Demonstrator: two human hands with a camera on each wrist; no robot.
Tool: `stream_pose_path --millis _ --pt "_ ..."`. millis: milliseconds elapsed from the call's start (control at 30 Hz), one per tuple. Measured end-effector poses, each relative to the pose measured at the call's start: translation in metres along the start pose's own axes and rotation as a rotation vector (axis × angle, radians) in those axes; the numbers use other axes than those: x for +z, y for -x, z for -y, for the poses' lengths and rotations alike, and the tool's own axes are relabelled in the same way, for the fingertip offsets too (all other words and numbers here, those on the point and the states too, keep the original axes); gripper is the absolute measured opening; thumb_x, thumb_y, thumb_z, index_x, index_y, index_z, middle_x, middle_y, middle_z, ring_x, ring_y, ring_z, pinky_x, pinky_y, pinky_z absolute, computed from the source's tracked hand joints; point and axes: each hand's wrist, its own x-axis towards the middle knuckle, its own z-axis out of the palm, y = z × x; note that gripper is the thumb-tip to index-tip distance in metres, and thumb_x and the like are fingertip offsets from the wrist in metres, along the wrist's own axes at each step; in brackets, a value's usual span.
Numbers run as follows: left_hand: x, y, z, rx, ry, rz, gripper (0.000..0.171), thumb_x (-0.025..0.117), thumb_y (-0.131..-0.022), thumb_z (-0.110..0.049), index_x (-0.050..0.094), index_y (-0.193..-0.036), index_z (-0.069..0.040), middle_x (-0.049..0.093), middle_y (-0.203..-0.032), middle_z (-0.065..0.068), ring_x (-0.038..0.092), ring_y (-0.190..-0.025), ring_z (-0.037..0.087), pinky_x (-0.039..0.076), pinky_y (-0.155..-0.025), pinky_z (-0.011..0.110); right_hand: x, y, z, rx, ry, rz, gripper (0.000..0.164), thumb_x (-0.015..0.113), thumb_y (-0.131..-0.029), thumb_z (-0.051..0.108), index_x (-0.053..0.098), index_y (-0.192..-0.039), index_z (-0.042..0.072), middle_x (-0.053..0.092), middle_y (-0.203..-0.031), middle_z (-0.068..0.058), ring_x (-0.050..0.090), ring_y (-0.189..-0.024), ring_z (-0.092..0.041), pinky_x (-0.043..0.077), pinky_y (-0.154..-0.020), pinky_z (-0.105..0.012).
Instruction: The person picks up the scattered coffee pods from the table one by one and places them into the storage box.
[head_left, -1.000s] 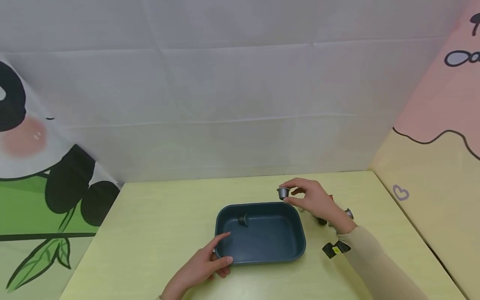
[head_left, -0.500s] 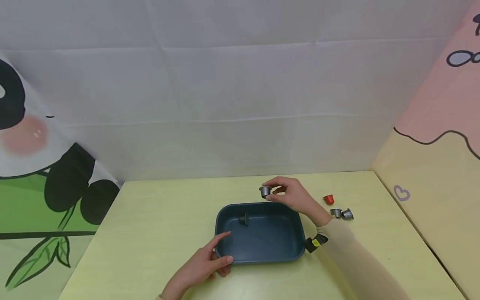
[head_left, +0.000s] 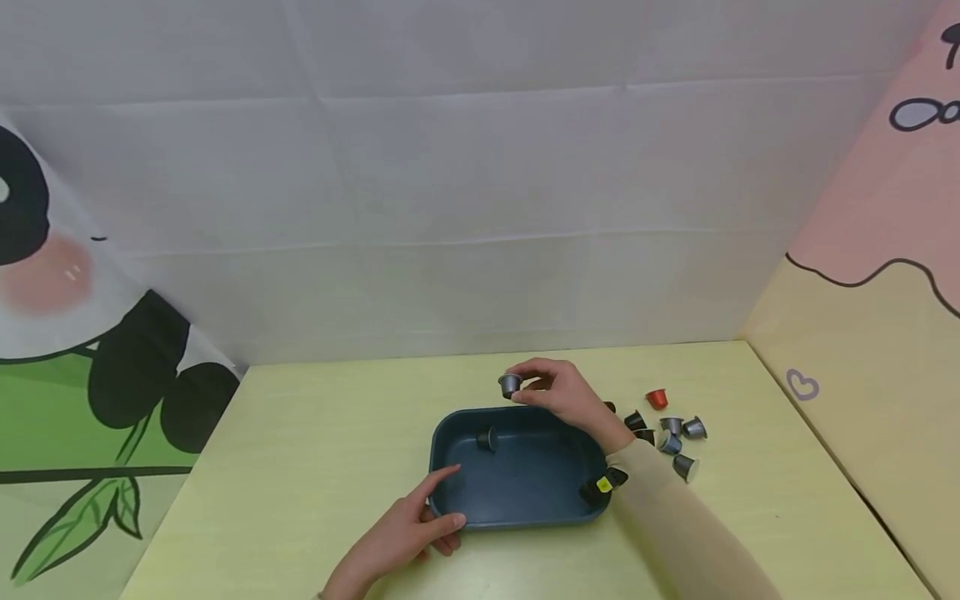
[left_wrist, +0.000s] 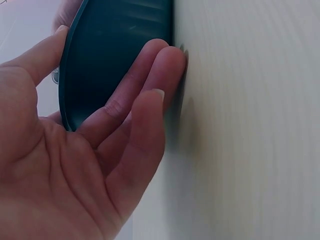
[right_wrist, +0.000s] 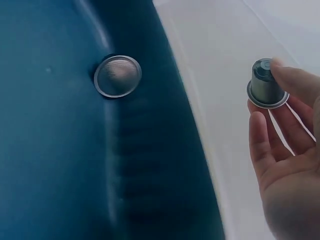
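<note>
– What's in your right hand?
– My right hand (head_left: 566,392) has a silver-grey pod (head_left: 510,385), pinched between thumb and fingers, wide lip up and narrow end down. It's in the air by the far rim of the blue tray (head_left: 536,475)
– And your left?
– My left hand (head_left: 401,529) has its fingers spread and only loosely bent, at the near left corner of the tray. One fingertip rests on the rim, and others lie along the outside wall, low down by the worktop (head_left: 330,467)
– What's inside the tray?
– A dark pod (head_left: 487,439), on its side towards the far left, its shiny lid facing my right
– And over on your right?
– More pods, scattered on the worktop. A red pod (head_left: 657,399) lies farthest back. In front of it a silver pod (head_left: 671,426) sits just beside a second silver pod (head_left: 695,428), then come a bluish pod (head_left: 671,442) and, nearest me, a grey pod (head_left: 686,467). Two black ones lie closer to my wrist, and one more is mostly hidden behind it
– And at the back?
– A creased white cloth (head_left: 480,208), hanging beyond the worktop
</note>
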Motion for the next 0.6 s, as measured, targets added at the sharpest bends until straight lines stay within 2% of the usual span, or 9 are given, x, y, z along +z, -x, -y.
stream_pose_path --millis 100,333,600 --pt "0.0 0.0 0.0 0.003 0.007 0.004 0.071 0.067 -0.097 -0.036 0.031 -0.156 -0.02 0.073 -0.081 0.004 0.071 -0.073 0.025 0.049 -0.056 0.037 0.004 -0.003 -0.019 0.013 -0.007 0.034 0.036 0.072 -0.09 -0.003 0.064 -0.125 -0.006 0.065 -0.119 -0.022 0.068 -0.097 -0.039 0.055 -0.081 -0.032" --pt "0.0 -0.001 0.001 0.003 0.01 0.009 0.071 0.066 -0.097 -0.036 0.03 -0.156 -0.02 0.073 -0.082 0.004 0.071 -0.073 0.025 0.049 -0.056 0.037 0.01 -0.001 -0.031 0.012 -0.011 0.161 0.034 0.077 -0.088 0.007 0.069 -0.121 0.001 0.068 -0.115 -0.014 0.068 -0.1 -0.033 0.056 -0.08 -0.035" --pt "0.0 -0.001 0.0 -0.003 0.013 0.007 0.071 0.066 -0.097 -0.037 0.031 -0.156 -0.02 0.073 -0.082 0.005 0.071 -0.074 0.026 0.049 -0.056 0.038 0.014 0.0 -0.03 0.029 0.178 0.315 0.031 0.082 -0.084 0.014 0.074 -0.114 0.011 0.071 -0.109 -0.002 0.071 -0.089 -0.018 0.055 -0.076 -0.029"
